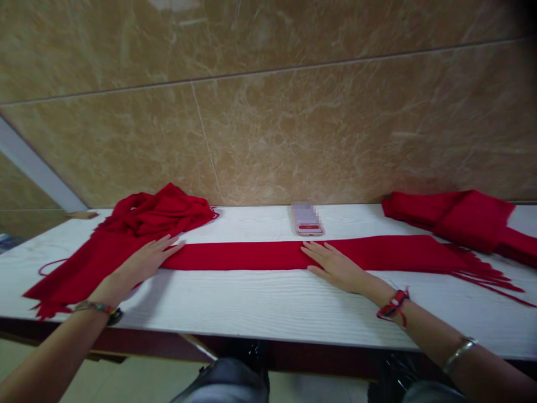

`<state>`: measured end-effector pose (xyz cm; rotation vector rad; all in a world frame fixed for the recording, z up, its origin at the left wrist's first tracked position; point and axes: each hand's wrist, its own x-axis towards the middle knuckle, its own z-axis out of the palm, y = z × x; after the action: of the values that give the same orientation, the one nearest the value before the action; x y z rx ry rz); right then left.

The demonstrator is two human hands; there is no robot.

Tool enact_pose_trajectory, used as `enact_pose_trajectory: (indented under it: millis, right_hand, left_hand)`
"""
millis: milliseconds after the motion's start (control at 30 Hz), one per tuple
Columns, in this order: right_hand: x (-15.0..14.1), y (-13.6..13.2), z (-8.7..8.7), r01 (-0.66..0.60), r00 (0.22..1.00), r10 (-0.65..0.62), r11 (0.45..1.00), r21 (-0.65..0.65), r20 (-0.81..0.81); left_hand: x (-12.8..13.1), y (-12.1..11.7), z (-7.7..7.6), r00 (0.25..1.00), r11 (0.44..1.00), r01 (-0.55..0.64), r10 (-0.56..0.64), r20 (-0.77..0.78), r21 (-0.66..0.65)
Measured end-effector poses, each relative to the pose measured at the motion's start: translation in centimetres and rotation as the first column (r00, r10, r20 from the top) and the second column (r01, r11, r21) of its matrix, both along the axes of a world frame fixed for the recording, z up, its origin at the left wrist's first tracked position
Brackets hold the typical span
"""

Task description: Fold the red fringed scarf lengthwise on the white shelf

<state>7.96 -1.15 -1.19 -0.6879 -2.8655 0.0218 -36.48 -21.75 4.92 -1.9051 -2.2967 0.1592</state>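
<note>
A long red scarf (247, 256) lies in a flat, narrow strip along the white table, its fringe spread out at the right end. My left hand (145, 258) rests flat near the strip's left end, fingers stretched out, where it meets a bunched red cloth (155, 210). Farther right, my right hand (331, 264) lies palm down on the strip with its fingers extended. Neither hand grips the fabric. Where exactly the strip joins or overlaps the bunched cloth is hidden by my left hand.
Behind the strip, a phone (307, 219) lies on the white table (251, 305). Folded red cloth (465, 218) sits at the right rear. A tan marbled wall (293, 134) rises along the table's back edge.
</note>
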Motion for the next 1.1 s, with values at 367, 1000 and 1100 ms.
enact_pose_trajectory:
  millis: [367,1000,1100]
  right_hand:
    - [0.1,-0.6,0.9,0.000,1.000,-0.001,1.000,0.012,0.018]
    - [-0.7,-3.0,3.1,-0.081,0.992,0.096,0.980,0.181,-0.077]
    - [-2.8,-4.0,3.4,-0.125,0.988,0.143,0.960,0.250,-0.054]
  left_hand:
    - [20.5,10.5,-0.7,0.892,0.930,0.366,-0.345,0.292,-0.019]
    - [20.6,15.6,-0.6,0.880,0.878,0.430,-0.357,0.312,-0.209]
    - [19.8,16.6,0.0,0.827,0.852,0.501,-0.420,0.372,-0.152]
